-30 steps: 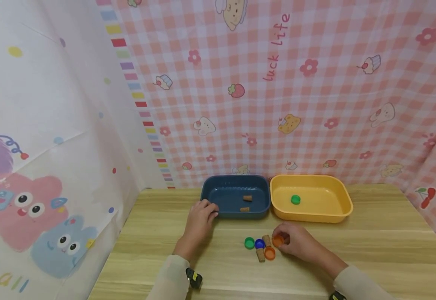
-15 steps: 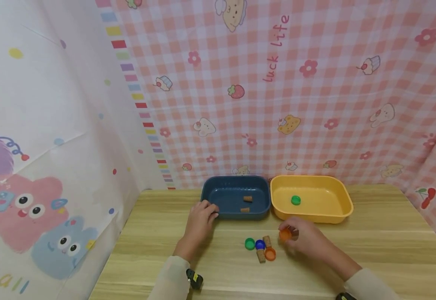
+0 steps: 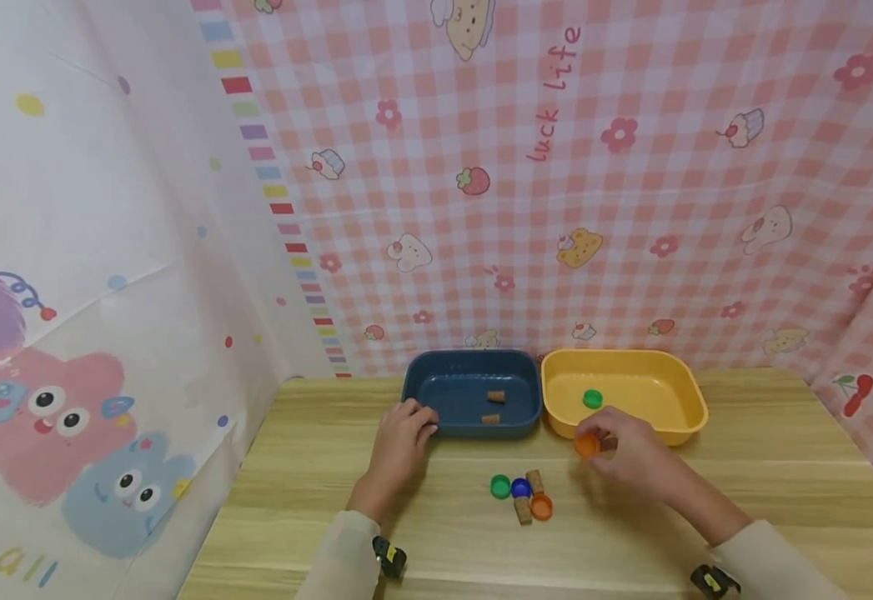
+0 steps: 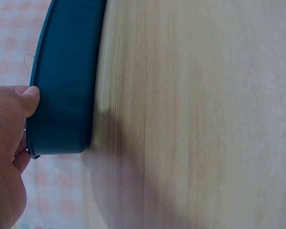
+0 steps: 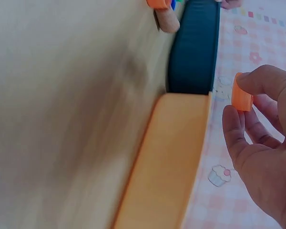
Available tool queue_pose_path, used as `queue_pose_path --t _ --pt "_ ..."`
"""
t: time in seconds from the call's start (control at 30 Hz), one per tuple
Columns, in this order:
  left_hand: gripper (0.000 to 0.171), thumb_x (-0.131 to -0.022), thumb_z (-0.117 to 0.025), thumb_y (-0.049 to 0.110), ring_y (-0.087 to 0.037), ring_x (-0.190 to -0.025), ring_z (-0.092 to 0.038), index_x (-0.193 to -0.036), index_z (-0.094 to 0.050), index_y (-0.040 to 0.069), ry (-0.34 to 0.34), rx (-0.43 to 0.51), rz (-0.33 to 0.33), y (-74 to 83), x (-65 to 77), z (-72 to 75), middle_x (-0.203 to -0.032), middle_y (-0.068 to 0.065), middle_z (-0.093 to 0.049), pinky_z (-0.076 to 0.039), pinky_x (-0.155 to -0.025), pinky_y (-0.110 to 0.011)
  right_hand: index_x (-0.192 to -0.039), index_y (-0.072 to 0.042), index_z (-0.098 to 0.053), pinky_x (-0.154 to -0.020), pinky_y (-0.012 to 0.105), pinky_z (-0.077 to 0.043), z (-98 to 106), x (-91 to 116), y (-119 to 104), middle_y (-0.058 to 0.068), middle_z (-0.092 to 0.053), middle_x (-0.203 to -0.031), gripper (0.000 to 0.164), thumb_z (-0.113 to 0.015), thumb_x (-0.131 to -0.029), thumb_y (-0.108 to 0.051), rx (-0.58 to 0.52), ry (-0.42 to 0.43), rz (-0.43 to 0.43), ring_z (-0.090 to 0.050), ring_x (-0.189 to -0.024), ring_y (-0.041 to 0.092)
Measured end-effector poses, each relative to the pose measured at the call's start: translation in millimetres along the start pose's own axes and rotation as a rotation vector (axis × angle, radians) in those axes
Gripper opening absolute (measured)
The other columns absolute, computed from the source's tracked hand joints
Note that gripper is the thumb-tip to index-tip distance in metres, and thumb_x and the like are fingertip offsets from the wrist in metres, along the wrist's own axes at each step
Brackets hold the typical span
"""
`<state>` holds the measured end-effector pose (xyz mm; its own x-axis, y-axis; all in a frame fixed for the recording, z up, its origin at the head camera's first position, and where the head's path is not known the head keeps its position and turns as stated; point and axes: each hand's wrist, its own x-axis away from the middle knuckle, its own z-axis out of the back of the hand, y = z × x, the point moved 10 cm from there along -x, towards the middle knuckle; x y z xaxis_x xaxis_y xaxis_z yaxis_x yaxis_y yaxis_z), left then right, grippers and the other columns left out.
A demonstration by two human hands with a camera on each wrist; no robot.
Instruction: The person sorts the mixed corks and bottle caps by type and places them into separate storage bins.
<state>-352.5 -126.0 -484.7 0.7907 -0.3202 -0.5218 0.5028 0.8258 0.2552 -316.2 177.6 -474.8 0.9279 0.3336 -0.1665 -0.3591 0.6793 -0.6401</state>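
My right hand (image 3: 629,450) pinches an orange bottle cap (image 5: 241,93) between thumb and fingers, just in front of the yellow tray (image 3: 672,435). That tray holds one green cap (image 3: 593,399). With thumb and fingers, my left hand (image 4: 7,129) grips the near left corner rim of the dark blue tray (image 4: 66,76). Two corks lie in the blue tray, one cork (image 3: 496,397) behind the other (image 3: 490,419). On the table sits a small cluster: a green cap (image 3: 500,487), a blue cap (image 3: 521,488), an orange cap (image 3: 542,507) and two corks (image 3: 523,511).
Both trays stand side by side at the back of the wooden table (image 3: 436,550). A pink checked cloth (image 3: 436,208) hangs right behind them. To the left hangs a white cloth (image 3: 106,225) with cartoon figures.
My right hand has lifted the orange cap away from the cluster and carried it right and back to the yellow tray's front. The left hand stays at the blue tray.
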Motion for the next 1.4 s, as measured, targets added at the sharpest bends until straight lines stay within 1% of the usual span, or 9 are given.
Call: queue_pose_path --t 0.1,0.2,0.4,0.53,0.6,0.77,1.03,1.27,1.4 --pt "0.005 -0.088 -0.070 0.017 -0.016 -0.081 -0.052 -0.091 -0.070 0.021 -0.001 0.011 0.002 -0.1 -0.3 0.1 -0.085 0.005 -0.056 -0.041 -0.075 -0.034 -0.100 -0.015 -0.067 -0.073 0.027 -0.056 12 -4 -3 -0.002 -0.061 -0.096 0.033 -0.081 -0.072 -0.003 0.068 0.037 0.044 -0.061 -0.086 0.014" --pt "0.005 -0.088 -0.070 0.016 -0.016 -0.081 -0.052 -0.091 -0.070 0.019 -0.005 0.019 0.000 0.2 -0.5 -0.1 -0.085 0.004 -0.056 -0.040 -0.075 -0.034 -0.099 -0.014 -0.068 -0.072 0.028 -0.057 22 -9 -1 -0.002 -0.063 -0.095 0.033 -0.082 -0.071 -0.006 0.111 0.055 0.060 -0.062 -0.085 0.014" --pt "0.005 -0.088 -0.069 0.016 -0.016 -0.081 -0.052 -0.092 -0.070 0.019 -0.017 0.025 0.007 -1.4 -0.5 -2.2 -0.085 0.004 -0.056 -0.040 -0.074 -0.033 -0.099 -0.013 -0.067 -0.074 0.033 -0.057 38 -19 10 0.000 -0.064 -0.095 0.030 -0.081 -0.072 -0.006 0.133 0.031 0.026 -0.062 -0.085 0.015" --pt "0.005 -0.088 -0.069 0.015 -0.017 -0.081 -0.052 -0.092 -0.070 0.017 -0.029 0.027 0.010 -2.1 -1.2 -3.4 -0.086 0.004 -0.057 -0.040 -0.074 -0.034 -0.098 -0.010 -0.067 -0.072 0.033 -0.057 47 -27 16 0.004 -0.064 -0.096 0.029 -0.081 -0.073 -0.007 0.133 0.020 0.018 -0.063 -0.084 0.018" --pt "0.005 -0.088 -0.069 0.015 -0.017 -0.081 -0.052 -0.093 -0.070 0.017 -0.032 0.024 0.008 -1.8 -1.4 -3.4 -0.087 0.004 -0.057 -0.041 -0.074 -0.034 -0.098 -0.009 -0.067 -0.072 0.033 -0.056 51 -30 21 0.005 -0.065 -0.097 0.028 -0.081 -0.074 -0.008 0.134 0.012 0.000 -0.063 -0.085 0.019" --pt "0.006 -0.088 -0.070 0.015 -0.016 -0.081 -0.052 -0.092 -0.070 0.018 -0.018 0.007 -0.005 -1.3 -1.3 -3.1 -0.087 0.005 -0.057 -0.040 -0.073 -0.033 -0.102 -0.007 -0.067 -0.071 0.033 -0.054 54 -38 37 0.008 -0.066 -0.097 0.029 -0.079 -0.076 -0.010 0.132 -0.020 -0.057 -0.062 -0.086 0.021" --pt "0.005 -0.088 -0.070 0.016 -0.016 -0.081 -0.052 -0.092 -0.069 0.019 -0.012 0.002 -0.010 -2.0 -1.0 -3.2 -0.086 0.006 -0.057 -0.041 -0.075 -0.034 -0.101 -0.004 -0.067 -0.070 0.034 -0.053 58 -51 57 0.009 -0.067 -0.094 0.028 -0.079 -0.077 -0.011 0.163 -0.045 -0.090 -0.060 -0.082 0.021" --pt "0.005 -0.088 -0.070 0.015 -0.017 -0.082 -0.052 -0.093 -0.069 0.017 -0.032 0.026 0.005 -3.3 -1.1 -4.7 -0.086 0.005 -0.056 -0.042 -0.077 -0.036 -0.100 -0.003 -0.068 -0.072 0.037 -0.054 61 -60 67 0.009 -0.068 -0.092 0.027 -0.079 -0.077 -0.011 0.167 -0.045 -0.083 -0.062 -0.081 0.020" --pt "0.004 -0.088 -0.070 0.016 -0.016 -0.080 -0.051 -0.092 -0.069 0.018 -0.012 0.011 -0.007 -1.9 -0.4 -3.3 -0.085 0.005 -0.057 -0.041 -0.075 -0.035 -0.102 -0.003 -0.067 -0.073 0.038 -0.054 60 -63 75 0.009 -0.068 -0.092 0.027 -0.078 -0.078 -0.012 0.155 -0.052 -0.119 -0.062 -0.083 0.021"
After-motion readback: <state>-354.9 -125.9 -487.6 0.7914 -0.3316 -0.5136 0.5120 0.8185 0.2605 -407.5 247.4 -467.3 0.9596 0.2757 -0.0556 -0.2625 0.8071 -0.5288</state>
